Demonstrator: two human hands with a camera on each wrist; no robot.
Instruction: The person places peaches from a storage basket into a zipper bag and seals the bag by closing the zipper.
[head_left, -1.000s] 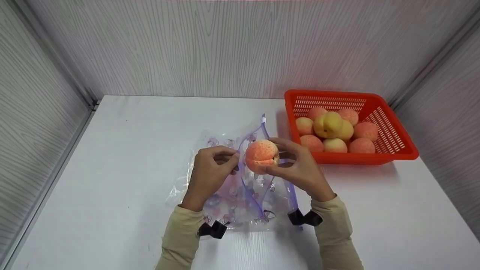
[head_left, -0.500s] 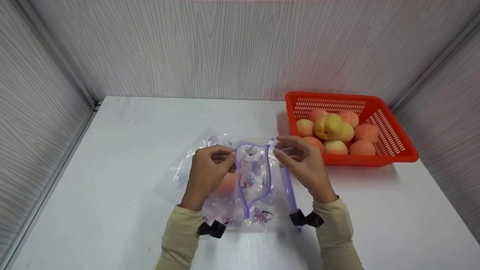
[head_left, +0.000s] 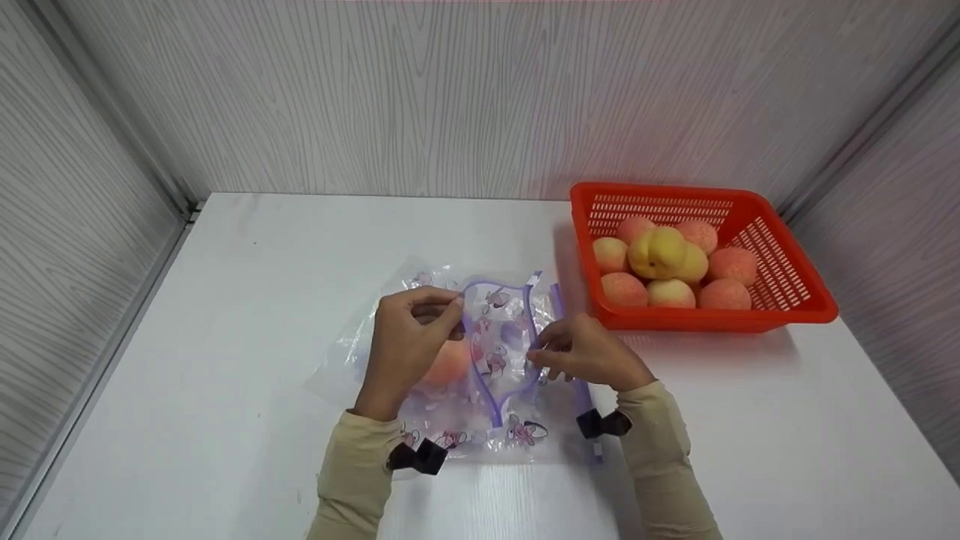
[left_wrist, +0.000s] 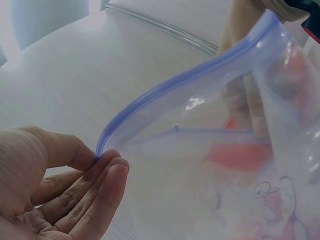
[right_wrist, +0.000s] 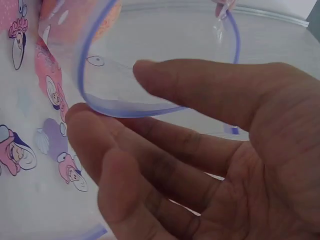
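A clear zip bag point(head_left: 517, 431) with pink cartoon prints and a purple rim lies on the table, its mouth spread toward the right. An orange-pink peach point(head_left: 448, 364) shows through its film. My left hand point(head_left: 401, 341) pinches the left side of the rim between thumb and fingertips, as the left wrist view point(left_wrist: 100, 155) confirms. At the right side of the rim is my right hand point(head_left: 589, 352). In the right wrist view its thumb point(right_wrist: 165, 77) is over the mouth and its fingers lie under the rim, with a gap between them.
A red plastic basket point(head_left: 814, 304) with several peaches point(head_left: 726, 294) and a yellow fruit point(head_left: 658, 251) stands at the back right. Another purple zip strip point(head_left: 583, 397) lies under the right wrist, seemingly of a second bag. Grey panels point(head_left: 375, 97) bound the white table.
The peach was in my right hand over the bag's mouth; now it is inside the bag. My right hand has moved down to the right rim. The left hand keeps its hold.
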